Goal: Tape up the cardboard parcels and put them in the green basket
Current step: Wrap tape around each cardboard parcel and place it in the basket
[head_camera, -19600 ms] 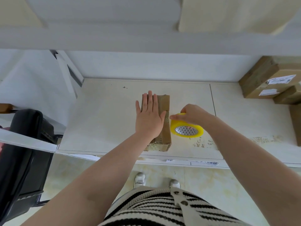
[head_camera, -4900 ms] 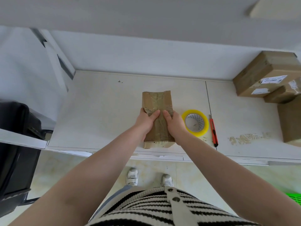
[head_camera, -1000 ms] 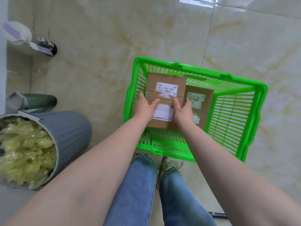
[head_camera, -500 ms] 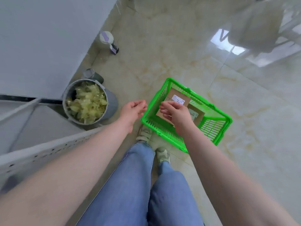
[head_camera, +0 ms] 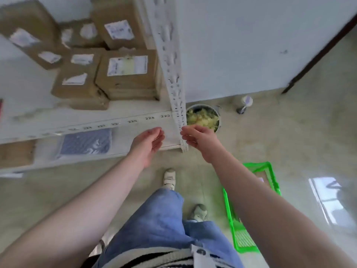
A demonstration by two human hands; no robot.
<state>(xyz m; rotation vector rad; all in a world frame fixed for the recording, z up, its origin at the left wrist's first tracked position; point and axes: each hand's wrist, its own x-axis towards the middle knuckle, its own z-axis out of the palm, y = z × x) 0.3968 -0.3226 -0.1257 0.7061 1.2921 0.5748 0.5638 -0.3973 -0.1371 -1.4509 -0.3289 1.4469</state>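
Observation:
The green basket [head_camera: 271, 175] stands on the floor at the lower right, mostly hidden behind my right forearm; a strip of a brown parcel [head_camera: 261, 176] shows inside it. Several labelled cardboard parcels [head_camera: 126, 74] are stacked on the white shelf [head_camera: 77, 123] at the upper left. My left hand [head_camera: 147, 146] and my right hand [head_camera: 200, 141] hang in front of the shelf's right end, fingers loosely curled, both holding nothing. The frame is motion-blurred.
A perforated white shelf post [head_camera: 176, 93] runs down between my hands. A grey bin [head_camera: 202, 118] full of yellowish scraps stands on the floor behind it. A blue-patterned packet [head_camera: 86, 143] lies on the lower shelf level. My feet are on the tiled floor.
The parcel I held over the basket is now left in it. Both hands have come away empty, and my view has swung from the basket to the shelf with the parcels.

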